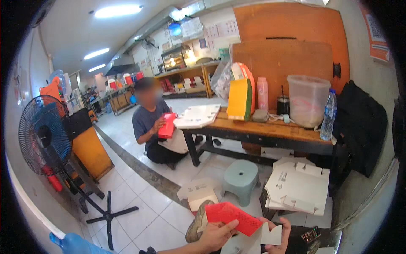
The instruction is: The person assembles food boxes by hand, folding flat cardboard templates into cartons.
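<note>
A partly folded cardboard box [233, 217], red on its printed outer face and white inside, is held low in front of me. My left hand [219, 236] pinches its red panel, thumb on top. At the box's right end my right hand [277, 233] has its fingers around a white flap [271, 234]. The lower part of the box runs toward the bottom rim of the view. Just beyond my left hand shows a shoe [198, 220], partly hidden by the red panel. Behind it lies a flat white carton [199, 193] on the tiled floor.
A stack of flat cartons [296, 187] stands at right, near a grey-green plastic stool [241, 177]. Beyond is a wooden bench [253, 130] bearing more cartons [198, 116], a tub and bottles. A seated person [150, 127] holds a red box. At left stands a pedestal fan [44, 136].
</note>
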`<action>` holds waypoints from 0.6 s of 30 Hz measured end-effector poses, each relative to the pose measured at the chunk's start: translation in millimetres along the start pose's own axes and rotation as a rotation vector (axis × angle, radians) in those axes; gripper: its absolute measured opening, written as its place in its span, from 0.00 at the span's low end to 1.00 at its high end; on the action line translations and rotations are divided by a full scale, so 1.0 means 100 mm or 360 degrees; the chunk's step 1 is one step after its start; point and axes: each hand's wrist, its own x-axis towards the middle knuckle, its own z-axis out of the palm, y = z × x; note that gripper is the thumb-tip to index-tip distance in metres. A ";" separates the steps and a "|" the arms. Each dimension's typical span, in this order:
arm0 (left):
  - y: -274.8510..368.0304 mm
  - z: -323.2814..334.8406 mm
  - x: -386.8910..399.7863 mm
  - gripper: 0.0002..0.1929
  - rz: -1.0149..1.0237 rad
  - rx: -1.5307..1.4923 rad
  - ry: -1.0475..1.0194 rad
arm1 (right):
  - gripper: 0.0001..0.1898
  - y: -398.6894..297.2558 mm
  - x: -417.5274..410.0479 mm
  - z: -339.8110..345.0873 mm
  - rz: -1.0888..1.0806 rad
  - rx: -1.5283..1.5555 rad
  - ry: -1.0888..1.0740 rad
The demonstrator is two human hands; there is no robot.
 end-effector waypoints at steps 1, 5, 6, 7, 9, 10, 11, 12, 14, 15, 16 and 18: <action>-0.03 0.02 0.03 0.19 -0.0067 0.0001 0.0154 | 0.36 -0.01 0.00 0.01 -0.0001 -0.0015 0.0109; -0.12 0.18 -0.04 0.18 0.0260 0.0536 0.0032 | 0.20 -0.21 0.18 0.13 -0.0254 -0.1544 -0.0038; -0.08 0.20 -0.11 0.17 0.0207 0.0681 0.0065 | 0.22 -0.28 0.21 0.16 -0.0203 -0.1581 -0.0084; -0.03 0.20 -0.11 0.17 0.0187 0.0676 0.0083 | 0.24 -0.30 0.22 0.18 -0.0145 -0.1604 -0.0137; 0.07 0.20 -0.08 0.16 -0.0124 0.0473 -0.0066 | 0.25 -0.42 0.21 0.07 -0.0142 -0.1610 -0.0341; 0.03 0.15 -0.04 0.15 -0.0070 0.0150 -0.0251 | 0.25 -0.46 0.21 0.01 -0.0172 -0.1620 -0.0543; -0.02 0.13 -0.04 0.15 -0.0084 0.0146 -0.0230 | 0.25 -0.48 0.19 -0.02 -0.0148 -0.1607 -0.0545; -0.05 0.14 -0.03 0.15 -0.0141 0.0138 -0.0244 | 0.24 -0.51 0.19 -0.04 -0.0196 -0.1615 -0.0502; -0.13 0.22 -0.03 0.16 -0.0195 0.0016 -0.0264 | 0.23 -0.43 0.11 -0.10 -0.0295 -0.1647 -0.0346; -0.25 0.13 -0.04 0.16 -0.0190 0.0018 -0.0250 | 0.23 -0.38 0.08 -0.09 -0.0292 -0.1635 -0.0354; -0.45 -0.05 -0.07 0.16 -0.0193 -0.0065 -0.0172 | 0.23 -0.32 0.06 -0.04 -0.0404 -0.1665 -0.0210; -0.51 0.17 -0.12 0.16 -0.0143 -0.0216 -0.0133 | 0.23 -0.25 0.03 0.00 -0.0494 -0.1704 -0.0057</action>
